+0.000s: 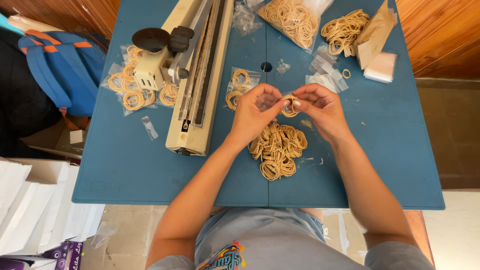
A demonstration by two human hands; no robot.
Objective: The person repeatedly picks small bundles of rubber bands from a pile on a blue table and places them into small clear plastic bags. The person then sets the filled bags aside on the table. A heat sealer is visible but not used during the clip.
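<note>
My left hand (255, 112) and my right hand (320, 107) meet above the blue table (390, 150). Together they pinch a small clear plastic bag with a few tan rubber bands (289, 106) in it. Just below my hands lies a loose pile of rubber bands (277, 147). A filled small bag of bands (239, 86) lies left of my left hand.
A cream heat sealer (200, 75) lies along the table's left half, with several filled bags (131, 90) beside it. At the back are a big bag of bands (295, 20), a loose heap (342, 30), empty small bags (325, 75), brown paper (375, 35). A blue backpack (70, 70) stands on the left.
</note>
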